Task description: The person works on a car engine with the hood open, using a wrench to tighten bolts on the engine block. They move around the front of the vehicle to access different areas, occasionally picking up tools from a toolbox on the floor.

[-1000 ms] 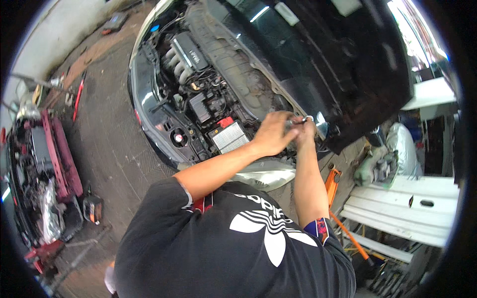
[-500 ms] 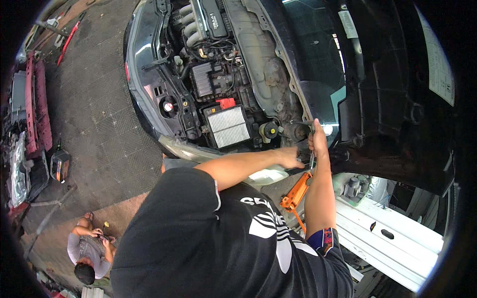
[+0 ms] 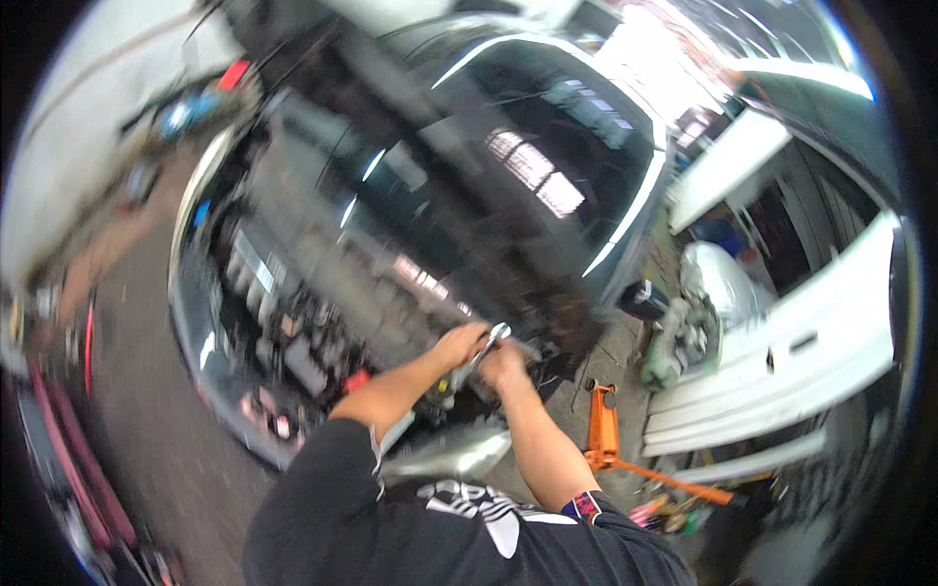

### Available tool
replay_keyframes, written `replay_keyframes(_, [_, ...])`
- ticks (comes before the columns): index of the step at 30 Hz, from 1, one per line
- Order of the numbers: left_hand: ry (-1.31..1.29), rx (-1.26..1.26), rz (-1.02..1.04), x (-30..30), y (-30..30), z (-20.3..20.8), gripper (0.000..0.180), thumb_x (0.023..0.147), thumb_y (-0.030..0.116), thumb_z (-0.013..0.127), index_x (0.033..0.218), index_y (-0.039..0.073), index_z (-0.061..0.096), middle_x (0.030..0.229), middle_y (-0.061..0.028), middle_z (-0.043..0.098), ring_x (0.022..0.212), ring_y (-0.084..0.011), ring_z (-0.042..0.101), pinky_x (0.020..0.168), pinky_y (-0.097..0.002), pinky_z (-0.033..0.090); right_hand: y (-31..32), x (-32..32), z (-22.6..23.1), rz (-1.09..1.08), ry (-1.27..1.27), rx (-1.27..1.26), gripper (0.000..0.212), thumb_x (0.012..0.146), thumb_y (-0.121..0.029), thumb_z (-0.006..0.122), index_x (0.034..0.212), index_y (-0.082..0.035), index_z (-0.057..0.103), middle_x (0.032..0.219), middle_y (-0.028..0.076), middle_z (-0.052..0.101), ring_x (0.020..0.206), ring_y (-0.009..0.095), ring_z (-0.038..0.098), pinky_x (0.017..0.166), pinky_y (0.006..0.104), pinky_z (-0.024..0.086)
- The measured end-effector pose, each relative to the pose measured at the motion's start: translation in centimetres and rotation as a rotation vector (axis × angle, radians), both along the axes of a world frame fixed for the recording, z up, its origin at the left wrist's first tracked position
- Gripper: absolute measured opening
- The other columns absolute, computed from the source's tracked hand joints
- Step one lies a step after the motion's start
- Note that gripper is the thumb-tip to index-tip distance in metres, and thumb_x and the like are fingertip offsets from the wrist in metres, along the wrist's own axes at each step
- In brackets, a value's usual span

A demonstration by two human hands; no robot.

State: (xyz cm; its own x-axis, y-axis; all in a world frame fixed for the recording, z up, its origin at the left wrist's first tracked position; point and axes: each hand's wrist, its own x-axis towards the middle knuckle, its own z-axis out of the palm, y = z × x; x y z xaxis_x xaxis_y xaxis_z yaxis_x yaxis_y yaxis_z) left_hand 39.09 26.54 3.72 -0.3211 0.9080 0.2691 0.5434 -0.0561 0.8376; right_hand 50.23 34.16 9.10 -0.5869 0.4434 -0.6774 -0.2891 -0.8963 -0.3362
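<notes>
Both hands are close together over the rear near corner of a dark car's engine bay (image 3: pixel 313 332), beneath the raised hood. Between them slants a shiny metal wrench (image 3: pixel 500 332) with a rounded head at its upper end. My left hand (image 3: pixel 461 344) is closed on the wrench, its fingers near the head. My right hand (image 3: pixel 504 365) is right beside the wrench's shaft, but motion smears its fingers and hides whether they grip it. A red cover (image 3: pixel 358 381) lies left of the hands. The part below the wrench is blurred.
An orange floor jack (image 3: pixel 603 430) stands on the floor to my right, its handle stretching right. Beyond it lie large white panels (image 3: pixel 762 376) and a silver-wrapped bundle (image 3: pixel 718 283). A dark red bar (image 3: pixel 73 449) lies on the floor at the left.
My view has swung up and right, showing more of the windshield and hood. My left hand has come up from beside the right hand's wrist to the wrench. The seated person is out of view.
</notes>
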Motion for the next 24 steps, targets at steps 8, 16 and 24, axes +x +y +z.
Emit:
replay_keyframes(8, [0.265,-0.136,-0.017,1.0,1.9,-2.8,0.017,0.09,0.02,0.063,0.093,0.003,0.067,0.09,-0.0231,0.07,0.088,-0.0447,0.067,0.078,-0.0526,0.052,2.0,4.0,1.1,0.44,-0.185,0.502,0.019,0.104,-0.029,0.055,0.108,-0.01,0.056,0.069,0.003,0.053,0.047,0.012,0.048,0.04,0.0291,0.041])
replay_keyframes(16, [0.436,-0.09,-0.032,-0.6,3.4,-4.9,0.031,0.091,0.031,0.061,0.079,0.003,0.069,0.076,-0.0259,0.068,0.076,-0.0456,0.068,0.069,-0.0532,0.054,1.7,4.0,0.4,0.731,-0.862,1.38,0.055,0.1,-0.058,0.045,0.119,-0.01,0.065,0.107,0.023,0.072,0.099,0.041,0.07,0.088,0.0533,0.053])
replay_keyframes(24, [-0.91,-0.111,-0.264,-0.5,3.9,-7.0,0.026,0.094,0.022,0.052,0.104,0.007,0.07,0.09,-0.0234,0.073,0.081,-0.0454,0.069,0.068,-0.0529,0.056,-1.0,2.8,0.8,-0.002,0.074,0.093,0.023,0.1,-0.032,0.062,0.09,-0.011,0.06,0.075,0.006,0.059,0.066,0.022,0.062,0.06,0.0414,0.057])
